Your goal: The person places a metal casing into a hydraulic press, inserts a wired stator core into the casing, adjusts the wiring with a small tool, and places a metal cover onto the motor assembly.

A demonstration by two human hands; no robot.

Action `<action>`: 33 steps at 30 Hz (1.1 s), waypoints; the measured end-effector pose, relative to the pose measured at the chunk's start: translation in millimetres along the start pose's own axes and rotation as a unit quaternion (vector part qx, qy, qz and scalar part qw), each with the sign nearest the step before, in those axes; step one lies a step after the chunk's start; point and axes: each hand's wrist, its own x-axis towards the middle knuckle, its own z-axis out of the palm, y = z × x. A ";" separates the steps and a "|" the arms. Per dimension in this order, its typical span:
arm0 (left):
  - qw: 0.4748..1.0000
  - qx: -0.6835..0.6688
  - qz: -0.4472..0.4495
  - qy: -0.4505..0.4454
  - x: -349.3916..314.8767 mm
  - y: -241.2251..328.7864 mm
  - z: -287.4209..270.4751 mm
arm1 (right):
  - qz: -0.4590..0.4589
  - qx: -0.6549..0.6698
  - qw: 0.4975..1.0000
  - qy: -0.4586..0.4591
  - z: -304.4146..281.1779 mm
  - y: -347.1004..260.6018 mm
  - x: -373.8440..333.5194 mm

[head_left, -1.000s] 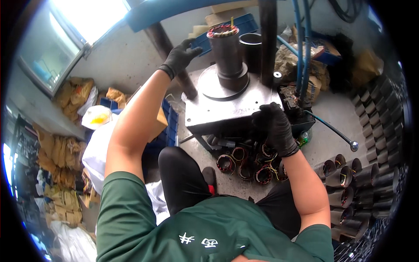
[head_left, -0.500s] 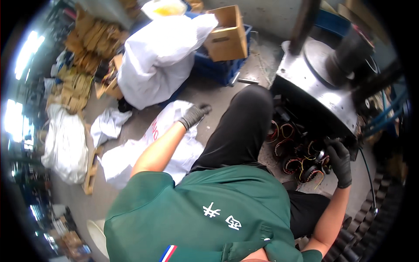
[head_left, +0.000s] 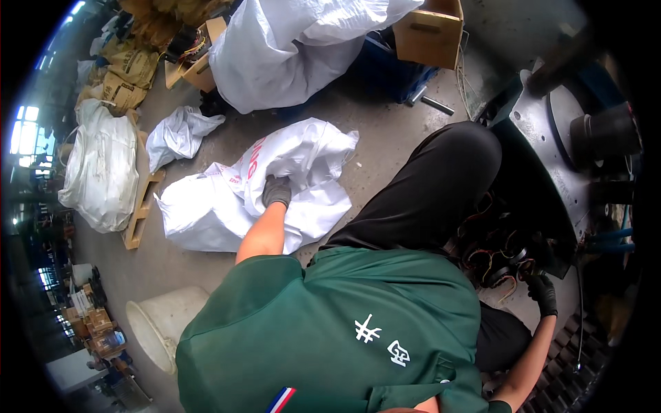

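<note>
My left hand [head_left: 277,192], in a dark grey glove, reaches into the folds at the mouth of a white woven sack [head_left: 203,217] with red print. Its fingertips are partly hidden by the cloth, so whether it grips anything does not show. Low on the right, my gloved right hand [head_left: 543,294] has its fingers curled against a wire-wound motor stator [head_left: 526,268] at the edge of a pile. Several more stators [head_left: 497,274] with red and yellow leads lie beside it, in shadow beneath a metal machine table [head_left: 549,134].
A larger full white sack [head_left: 286,58] stands ahead, beside a wooden box [head_left: 428,34] on a blue crate [head_left: 389,69]. At left are a bulky white bag [head_left: 101,168] on a pallet [head_left: 142,199] and a pale bucket [head_left: 155,323]. Dark cylindrical parts [head_left: 551,365] lie at lower right.
My left hand has moved back from above the floor to the sack's mouth, which now gapes wider. My right hand has come down a little beside the stators. The view has shifted leftward.
</note>
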 end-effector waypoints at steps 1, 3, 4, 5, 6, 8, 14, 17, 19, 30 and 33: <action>0.995 0.002 0.042 0.089 12.7 -34.6 -2.7 | -0.016 -0.001 1.000 -0.004 -2.3 2.1 14.2; 0.985 0.035 0.050 0.161 49.1 -79.1 -11.2 | -0.029 -0.007 0.999 -0.014 5.6 -8.9 30.6; 0.985 0.029 0.031 0.166 42.9 -65.6 -20.0 | -0.012 -0.010 1.000 -0.017 3.9 -12.0 22.6; 0.984 0.025 0.045 0.170 53.8 -64.8 -28.5 | 0.004 -0.008 1.000 -0.024 4.8 -11.4 13.2; 0.983 0.020 0.055 0.173 66.4 -64.0 -37.7 | 0.007 -0.010 1.000 -0.024 3.5 -9.1 12.7; 0.987 0.054 0.053 0.143 77.2 -39.8 -43.2 | 0.015 -0.037 0.999 -0.009 -9.1 2.9 2.4; 0.989 -0.132 0.071 0.015 172.7 -109.6 -55.7 | 0.012 -0.040 0.999 -0.027 3.5 -3.1 45.1; 0.987 0.112 0.111 0.004 137.9 -31.6 -28.0 | 0.035 -0.031 0.999 0.003 -9.8 5.8 13.1; 0.968 0.194 0.159 -0.004 122.5 -16.8 -20.5 | 0.040 -0.025 0.999 0.009 -10.2 6.7 3.8; 0.932 0.319 0.171 0.014 199.7 -39.5 38.0 | 0.100 -0.025 0.994 0.045 -24.1 17.3 -21.8; 0.852 0.442 0.259 0.111 251.7 -148.7 -20.4 | 0.039 -0.027 0.999 -0.015 14.8 7.9 56.6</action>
